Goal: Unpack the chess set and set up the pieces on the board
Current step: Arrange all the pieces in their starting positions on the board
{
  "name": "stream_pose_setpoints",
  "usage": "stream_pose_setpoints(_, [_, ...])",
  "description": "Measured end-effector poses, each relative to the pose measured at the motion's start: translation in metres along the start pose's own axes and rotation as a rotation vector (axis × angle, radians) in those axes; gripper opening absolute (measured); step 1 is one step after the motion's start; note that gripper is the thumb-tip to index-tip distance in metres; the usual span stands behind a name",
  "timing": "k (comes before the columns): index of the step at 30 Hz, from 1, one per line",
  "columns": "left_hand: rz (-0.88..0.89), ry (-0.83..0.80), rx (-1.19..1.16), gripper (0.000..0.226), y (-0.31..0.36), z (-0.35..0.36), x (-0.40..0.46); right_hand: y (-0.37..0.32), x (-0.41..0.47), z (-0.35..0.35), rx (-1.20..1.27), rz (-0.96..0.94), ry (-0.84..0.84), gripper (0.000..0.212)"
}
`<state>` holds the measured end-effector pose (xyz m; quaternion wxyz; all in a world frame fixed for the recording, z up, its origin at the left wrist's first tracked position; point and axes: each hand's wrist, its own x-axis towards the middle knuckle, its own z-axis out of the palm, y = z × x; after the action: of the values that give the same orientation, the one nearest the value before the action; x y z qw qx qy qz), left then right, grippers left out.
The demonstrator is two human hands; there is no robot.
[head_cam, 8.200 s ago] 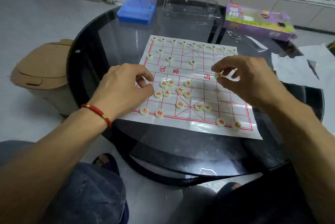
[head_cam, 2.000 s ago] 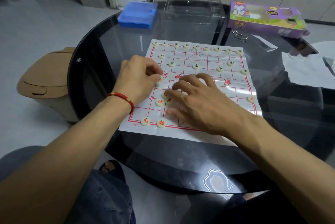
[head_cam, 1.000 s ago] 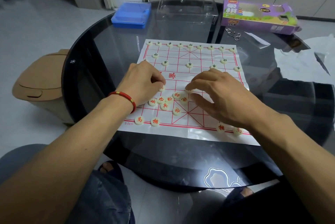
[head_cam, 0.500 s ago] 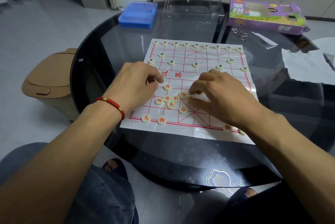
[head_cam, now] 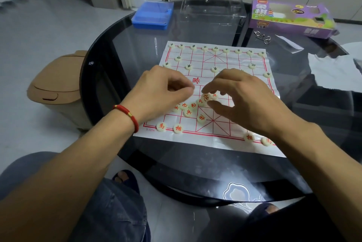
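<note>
The paper chess board with red lines lies on the round glass table. Black-lettered pieces stand along its far rows. A cluster of red-lettered pieces lies in the near left half. Two red pieces sit on the near line at the left and two more at the right. My right hand pinches one tilted red piece between thumb and forefinger, just above the cluster. My left hand hovers beside it with curled fingers, and nothing shows in them.
At the table's far side sit a blue box, a clear plastic tray and the purple chess-set carton. Metal rings and crumpled white paper lie on the right. A tan bin stands on the floor, left.
My right hand has closed thumb and forefinger on a red piece from the cluster and raised it slightly. My left hand has stayed curled beside the cluster.
</note>
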<state>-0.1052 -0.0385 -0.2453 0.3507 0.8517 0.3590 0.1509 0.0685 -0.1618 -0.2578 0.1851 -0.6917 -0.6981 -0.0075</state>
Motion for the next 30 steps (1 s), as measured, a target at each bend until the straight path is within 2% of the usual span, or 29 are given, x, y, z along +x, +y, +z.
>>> stream_pose_setpoints(4, [-0.034, -0.077, -0.278, 0.016, 0.008, 0.007, -0.005, -0.003, -0.002, 0.0, 0.036, -0.039, 0.036, 0.028])
stream_pose_setpoints(11, [-0.151, -0.098, -0.528, 0.021, 0.02, 0.021, -0.007, 0.001, -0.012, -0.011, 0.123, -0.033, 0.078, 0.023])
stream_pose_setpoints(13, [-0.152, -0.095, -0.524, 0.021, 0.024, 0.023, -0.006, 0.012, -0.018, -0.019, 0.103, 0.012, 0.058, 0.023])
stream_pose_setpoints(16, [-0.111, -0.001, -0.396, 0.02, 0.021, 0.019, -0.001, 0.041, -0.033, -0.036, 0.055, 0.145, 0.049, 0.026])
stream_pose_setpoints(19, [-0.098, 0.041, -0.327, 0.022, 0.016, 0.016, 0.002, 0.065, -0.053, -0.045, 0.03, 0.263, -0.053, 0.028])
stream_pose_setpoints(22, [-0.11, 0.067, -0.286, 0.023, 0.014, 0.014, 0.004, 0.073, -0.066, -0.042, 0.005, 0.256, -0.13, 0.026])
stream_pose_setpoints(30, [-0.122, 0.094, -0.258, 0.029, 0.011, 0.01, 0.003, 0.073, -0.069, -0.036, -0.035, 0.234, -0.172, 0.018])
